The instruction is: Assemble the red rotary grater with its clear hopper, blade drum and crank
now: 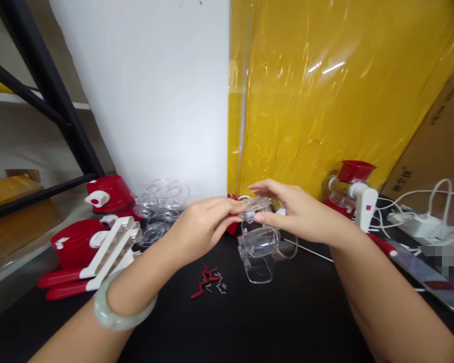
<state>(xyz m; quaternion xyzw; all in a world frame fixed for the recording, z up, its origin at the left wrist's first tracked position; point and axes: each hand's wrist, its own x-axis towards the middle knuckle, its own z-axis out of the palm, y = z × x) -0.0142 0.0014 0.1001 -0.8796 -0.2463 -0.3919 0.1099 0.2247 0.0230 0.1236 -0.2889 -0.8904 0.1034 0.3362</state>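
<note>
In the head view, my left hand [208,219] pinches the left edge of a clear plastic part [258,204] above the black table. My right hand [302,212] curves around the same part from the right, its thumb against the lower side and fingers over the top. Just below stand clear plastic housings [259,267] with open rings. Behind my right fingers a metal grater drum [278,205] is partly hidden. Small red levers [208,276] and several metal pins [220,286] lie on the table, nearer to me.
Red grater bases [73,242] and white arms with red handles [109,247] stand at left. Clear round parts [155,212] are piled behind them. An assembled rotary grater [353,189], white cables [386,206], a charger [423,224] and a phone-like device [419,275] are at right.
</note>
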